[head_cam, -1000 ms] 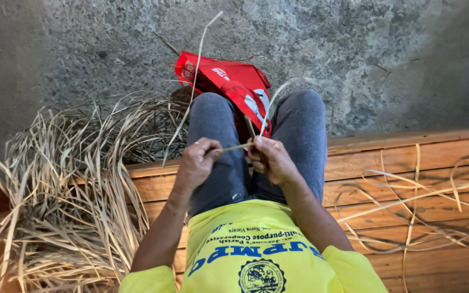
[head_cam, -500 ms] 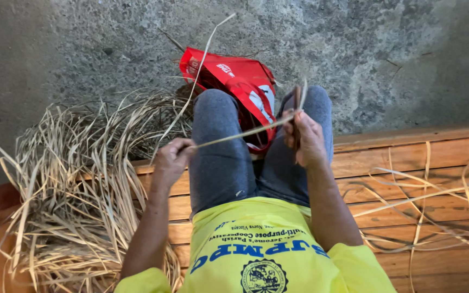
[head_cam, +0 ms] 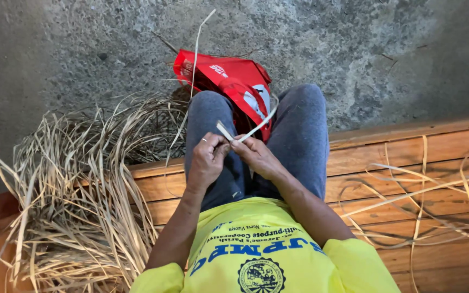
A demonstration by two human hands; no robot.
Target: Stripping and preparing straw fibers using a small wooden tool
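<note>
Left of us sits the heap of pale dried reed strips (head_cam: 77,217). Over our lap, left hand (head_cam: 208,158) and right hand (head_cam: 256,154) both pinch one flat pale strip (head_cam: 245,133). We judge it mid-fold; next needs firm creasing.

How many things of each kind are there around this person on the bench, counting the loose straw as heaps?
Red plastic bag: 1
Pale strip held in both hands, left hand and right hand, strip: 1
Big heap of dried strips: 1
Scatter of loose strips on the bench: 1
Wooden bench: 1
Total: 5
</note>
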